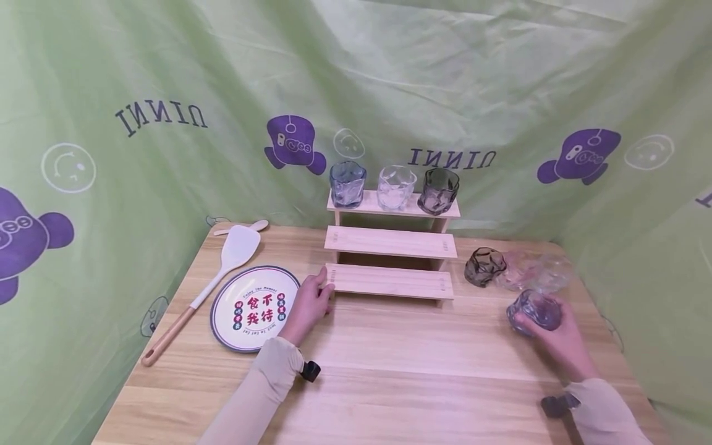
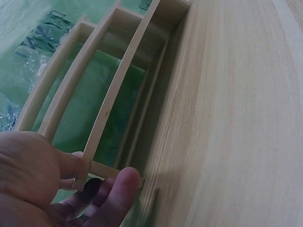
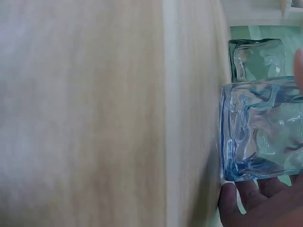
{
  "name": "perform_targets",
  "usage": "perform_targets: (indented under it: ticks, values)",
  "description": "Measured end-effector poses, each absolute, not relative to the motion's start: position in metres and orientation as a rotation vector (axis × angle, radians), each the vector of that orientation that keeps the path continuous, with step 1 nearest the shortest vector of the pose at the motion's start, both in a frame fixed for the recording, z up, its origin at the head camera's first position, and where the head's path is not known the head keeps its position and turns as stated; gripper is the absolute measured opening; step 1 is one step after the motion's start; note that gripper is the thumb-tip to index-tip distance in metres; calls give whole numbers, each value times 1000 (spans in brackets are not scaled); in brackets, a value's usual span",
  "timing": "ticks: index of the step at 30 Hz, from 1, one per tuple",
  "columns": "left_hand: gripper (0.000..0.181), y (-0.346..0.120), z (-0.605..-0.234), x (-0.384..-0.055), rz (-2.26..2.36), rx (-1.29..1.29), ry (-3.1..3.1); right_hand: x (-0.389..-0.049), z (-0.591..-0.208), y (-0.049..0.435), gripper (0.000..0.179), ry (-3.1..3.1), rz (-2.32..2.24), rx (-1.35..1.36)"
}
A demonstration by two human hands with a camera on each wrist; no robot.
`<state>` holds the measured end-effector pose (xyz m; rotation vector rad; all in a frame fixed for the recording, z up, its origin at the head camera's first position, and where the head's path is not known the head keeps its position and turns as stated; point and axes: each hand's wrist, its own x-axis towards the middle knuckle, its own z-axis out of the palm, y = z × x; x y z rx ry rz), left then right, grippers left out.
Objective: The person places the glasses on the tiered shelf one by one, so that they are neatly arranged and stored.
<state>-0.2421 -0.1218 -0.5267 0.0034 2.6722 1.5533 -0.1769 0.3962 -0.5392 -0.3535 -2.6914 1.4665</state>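
Observation:
My left hand [image 1: 311, 301] grips the left end of the lowest step of a three-tier wooden stand [image 1: 389, 282]. In the left wrist view its fingers [image 2: 124, 189] are around that end, close to the tabletop. My right hand [image 1: 567, 337] holds a bluish faceted glass [image 1: 533, 312] at the table's right side, fingers and thumb around it. The right wrist view shows this glass close up, its thick base near the wood. Just behind it stand a dark grey glass [image 1: 485, 267], a pinkish glass [image 1: 517, 269] and a clear glass [image 1: 554, 272].
A blue glass [image 1: 348, 184], a clear glass [image 1: 397, 187] and a dark glass [image 1: 438, 191] stand on the top step. On the left lie a round plate [image 1: 253, 337], a white spatula [image 1: 240, 246] and a small spoon [image 1: 259, 225]. A green curtain [image 1: 356, 80] surrounds the table.

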Motion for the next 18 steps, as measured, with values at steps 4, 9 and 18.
perform_targets:
  ticks: [4, 9, 18]
  values:
    - [59, -121, -527, -242, 1555, -8, 2678, -176, -538, 395, 101, -2704, 1471, -368]
    - [59, -120, -526, -241, 1567, -20, 2663, -174, -537, 394, 103, -2712, 1470, -381]
    - [59, -120, -525, -241, 1551, -20, 2684, -174, -537, 399, 97, -2738, 1495, -275]
